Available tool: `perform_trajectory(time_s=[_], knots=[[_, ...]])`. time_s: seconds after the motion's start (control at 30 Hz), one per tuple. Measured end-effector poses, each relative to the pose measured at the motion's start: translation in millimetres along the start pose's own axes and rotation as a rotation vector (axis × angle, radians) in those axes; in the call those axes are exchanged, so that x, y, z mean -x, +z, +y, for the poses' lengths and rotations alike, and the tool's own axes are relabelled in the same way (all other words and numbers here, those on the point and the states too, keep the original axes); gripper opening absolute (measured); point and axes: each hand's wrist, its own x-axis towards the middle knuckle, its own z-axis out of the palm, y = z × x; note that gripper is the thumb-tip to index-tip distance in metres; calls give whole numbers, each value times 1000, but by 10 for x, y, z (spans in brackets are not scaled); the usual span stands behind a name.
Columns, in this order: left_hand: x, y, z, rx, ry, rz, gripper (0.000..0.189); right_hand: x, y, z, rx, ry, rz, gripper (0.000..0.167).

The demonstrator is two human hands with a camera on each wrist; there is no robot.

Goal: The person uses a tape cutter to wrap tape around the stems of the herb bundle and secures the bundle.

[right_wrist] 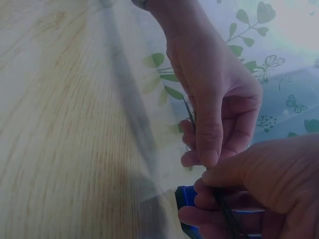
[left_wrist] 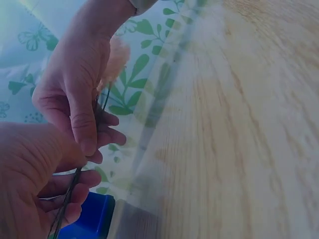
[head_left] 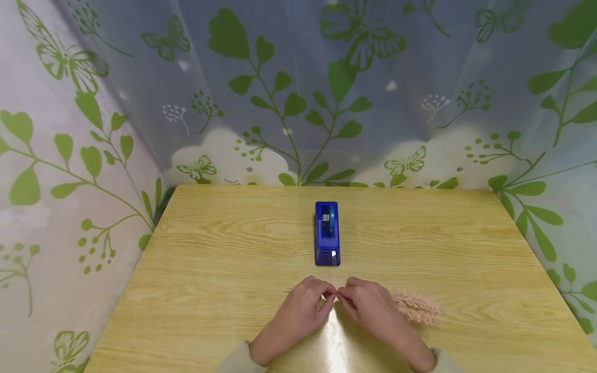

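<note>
My left hand (head_left: 303, 305) and right hand (head_left: 373, 310) meet fingertip to fingertip above the table, in front of a blue tape dispenser (head_left: 327, 246). Both pinch a small bunch of thin dark stems; in the left wrist view the stems (left_wrist: 68, 201) run across the left fingers. The right wrist view shows stems (right_wrist: 227, 214) lying along the right fingers. Fluffy pink dried flowers (head_left: 417, 308) at the stems' other end stick out past the right hand. Whether a piece of tape lies between the fingertips is too small to tell.
The wooden table (head_left: 210, 248) carries the dispenser near its middle, a roll of tape inside it. Behind and at the sides hang curtains (head_left: 298, 103) with green leaves and butterflies. Bright glare lies on the tabletop between the forearms.
</note>
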Motion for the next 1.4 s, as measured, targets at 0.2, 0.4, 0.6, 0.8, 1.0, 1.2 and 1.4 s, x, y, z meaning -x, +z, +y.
perform_trajectory(time_s=[0.2,0.4,0.6,0.8,1.0,1.2,1.4], knots=[[-5,5,-2,5,-15,-14,6,-5,24,0,0,17,12,5],[9,14,-13,14,-29,-8,6,3,33,-26,-65,102,-48,6],[17,51,-51,58,-24,23,8,-5,8,-34,-87,123,-55,6],[23,63,-62,93,-50,22,7,-14,-7,-15,-57,97,-36,9],[13,50,-66,64,-57,9,3,-20,-1,14,-64,70,-17,8],[4,42,-94,47,-38,20,3,-32,-15,28,-158,107,-69,10],[12,42,-119,47,-15,49,4,-50,-28,9,-209,163,-147,26]])
